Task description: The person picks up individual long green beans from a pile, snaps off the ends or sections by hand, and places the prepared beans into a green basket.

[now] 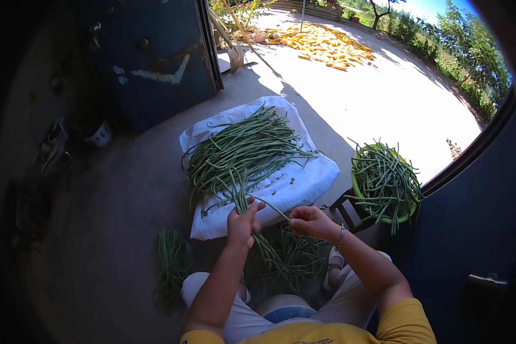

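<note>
My left hand (243, 222) is closed around a bunch of long green beans (238, 198), whose ends stick out past the fingers above and below. To its right, my right hand (309, 222) pinches the end of a single long bean (276, 210) that stretches across from the bunch. Beyond both hands a big heap of long beans (249, 143) lies side by side on a white woven sack (304, 180). Short bean bits are scattered over the sack's near part. Below my hands, between my feet, more loose beans (295, 258) lie in shade.
At right, a green basin (357, 186) piled with beans rests on a dark stool (350, 212). Another bean bundle (172, 261) lies on the floor at left. Dark metal doors (155, 57) flank the doorway. Outside are a shovel (235, 57) and spread corn cobs (329, 46).
</note>
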The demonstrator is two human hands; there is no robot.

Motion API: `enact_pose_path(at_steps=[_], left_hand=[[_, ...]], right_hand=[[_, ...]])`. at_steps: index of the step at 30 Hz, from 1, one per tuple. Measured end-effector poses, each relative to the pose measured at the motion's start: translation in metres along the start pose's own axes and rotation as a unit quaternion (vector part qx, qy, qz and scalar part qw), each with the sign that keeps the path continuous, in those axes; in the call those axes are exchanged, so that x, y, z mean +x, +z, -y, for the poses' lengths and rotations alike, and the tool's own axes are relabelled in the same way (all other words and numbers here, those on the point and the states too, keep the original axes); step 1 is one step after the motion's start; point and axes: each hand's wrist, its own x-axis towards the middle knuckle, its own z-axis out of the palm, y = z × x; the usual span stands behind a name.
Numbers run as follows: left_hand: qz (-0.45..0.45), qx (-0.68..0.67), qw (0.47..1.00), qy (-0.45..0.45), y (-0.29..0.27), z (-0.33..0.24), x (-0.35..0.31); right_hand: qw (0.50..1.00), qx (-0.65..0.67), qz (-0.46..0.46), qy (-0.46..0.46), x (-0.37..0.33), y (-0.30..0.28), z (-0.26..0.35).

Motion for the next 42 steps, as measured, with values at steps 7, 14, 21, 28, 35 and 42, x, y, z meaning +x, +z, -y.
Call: enact_pose_path(at_steps=[7, 14, 21, 28, 35, 42], left_hand=[[0.017, 0.037, 0.999, 0.002, 0.004, 0.001, -0.001], [-0.074, 0.087, 0.98, 0.166, -0.005, -0.02, 0.004], [-0.124, 0.061, 0.975, 0.173, -0.027, -0.044, 0.016], [-0.126, 0.041, 0.98, 0.147, -0.037, -0.038, 0.033], [-0.095, -0.014, 0.985, 0.14, -0.028, -0.057, 0.034], [-0.098, -0.036, 0.982, 0.155, -0.021, -0.058, 0.039]], right_hand=[[0.993, -0.108, 0.003, -0.043, -0.009, 0.008, 0.002], [0.926, -0.374, 0.047, -0.028, -0.022, 0.012, -0.026], [0.887, -0.452, -0.054, -0.075, 0.011, -0.008, -0.034], [0.819, -0.494, -0.192, -0.218, 0.153, -0.031, 0.039], [0.644, -0.65, -0.395, -0.082, 0.266, -0.091, 0.044], [0.659, -0.676, -0.33, -0.026, 0.224, -0.098, 0.064]])
